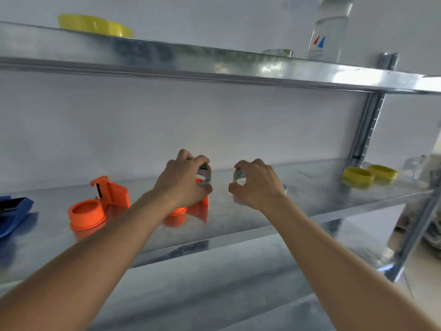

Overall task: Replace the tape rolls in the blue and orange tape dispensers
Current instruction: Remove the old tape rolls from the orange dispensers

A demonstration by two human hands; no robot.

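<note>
My left hand (pixel 183 181) grips a small clear tape roll (pixel 204 175) above an orange dispenser part (pixel 199 206) that it partly hides. My right hand (pixel 256 185) pinches a second small tape roll (pixel 239 176) just to the right, above the shelf. Another orange dispenser half (pixel 100 204) with a round hub lies open on the metal shelf (pixel 310 197) to the left. The blue dispenser (pixel 13 211) sits at the far left edge, cut off by the frame.
Two yellow tape rolls (pixel 370 175) lie at the shelf's right end near the upright post (pixel 367 130). On the upper shelf (pixel 214 60) stand a yellow roll (pixel 95 26), a clear bottle (pixel 330 29) and a small glass dish (pixel 278 53). A lower shelf runs beneath.
</note>
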